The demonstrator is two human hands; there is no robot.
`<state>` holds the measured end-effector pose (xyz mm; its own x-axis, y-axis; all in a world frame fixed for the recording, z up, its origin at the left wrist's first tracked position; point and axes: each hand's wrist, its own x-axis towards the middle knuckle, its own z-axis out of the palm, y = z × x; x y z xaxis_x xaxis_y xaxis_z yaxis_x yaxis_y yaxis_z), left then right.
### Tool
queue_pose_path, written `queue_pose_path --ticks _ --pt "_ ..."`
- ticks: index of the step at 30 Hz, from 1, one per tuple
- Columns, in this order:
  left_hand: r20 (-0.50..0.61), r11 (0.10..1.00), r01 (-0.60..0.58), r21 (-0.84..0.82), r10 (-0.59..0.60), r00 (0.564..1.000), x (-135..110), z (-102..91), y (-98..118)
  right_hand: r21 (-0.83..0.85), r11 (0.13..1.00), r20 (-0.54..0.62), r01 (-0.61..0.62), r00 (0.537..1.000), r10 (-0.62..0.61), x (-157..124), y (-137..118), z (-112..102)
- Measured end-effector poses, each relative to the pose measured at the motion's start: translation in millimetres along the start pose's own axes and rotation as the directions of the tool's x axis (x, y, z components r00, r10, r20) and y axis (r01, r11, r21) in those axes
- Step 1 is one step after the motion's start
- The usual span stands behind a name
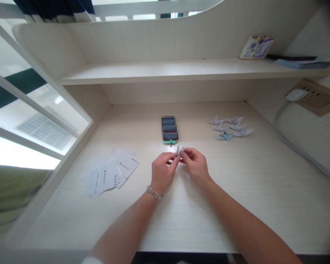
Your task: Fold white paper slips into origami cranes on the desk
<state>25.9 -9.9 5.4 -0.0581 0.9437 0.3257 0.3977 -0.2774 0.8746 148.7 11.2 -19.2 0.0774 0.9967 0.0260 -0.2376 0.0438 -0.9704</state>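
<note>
White paper, thin and already creased, is what we have between our fingertips in the head view: a small folded piece (179,151) held up just above the desk (236,205), near the middle and on the near side of what looks like a phone (169,128). Our left hand (162,169) has its thumb and forefinger drawn together on the lower left part of the piece, and our right hand (195,164) pinches it from the right in the same way, the other fingers curled in; how hard they press, we cannot tell. We judge it to be nearly weightless, soft across the flat parts and stiffer along the folds, not very slippery, yet easy to crush or tear at the tips. We would take hold low, where layers seem to lie together (the exact folds are too small for us to make out), and leave the thin upright points free of pressure. Well apart on the right sit several small paper birds (243,133), one of them bluish, and on the left lies a loose spread of printed sheets (104,178), flat and probably just as light.
</note>
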Motion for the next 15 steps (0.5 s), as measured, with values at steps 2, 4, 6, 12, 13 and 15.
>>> queue_pose_path --ticks 2,4,6,12,13,15 --pt "-0.015 1.0 -0.013 0.006 0.013 1.0 0.4 0.1 0.2 -0.015 1.0 -0.006 0.006 1.0 -0.006 -0.7 0.0 0.2" --pt "-0.034 1.0 -0.027 0.011 0.027 0.999 0.4 0.4 0.3 -0.021 1.0 -0.008 0.007 1.0 -0.007 -1.3 -0.5 0.6" --pt "-0.056 0.999 -0.038 0.013 0.039 0.998 0.2 0.9 0.1 -0.026 1.0 -0.01 0.011 1.0 -0.011 -1.5 -1.0 0.8" --pt "-0.046 0.999 -0.035 -0.006 0.034 0.998 -0.1 0.9 -0.5 -0.045 0.999 -0.007 0.008 1.0 -0.008 -1.2 -0.8 0.4" --pt "-0.036 1.0 -0.026 -0.012 0.026 0.999 -0.1 0.6 -0.3 -0.056 0.998 -0.008 0.005 1.0 -0.006 -1.4 -1.0 0.3" --pt "-0.017 1.0 0.003 -0.026 -0.004 1.0 0.0 0.0 0.2 -0.083 0.997 -0.01 0.005 1.0 -0.006 -1.7 -1.8 0.2"
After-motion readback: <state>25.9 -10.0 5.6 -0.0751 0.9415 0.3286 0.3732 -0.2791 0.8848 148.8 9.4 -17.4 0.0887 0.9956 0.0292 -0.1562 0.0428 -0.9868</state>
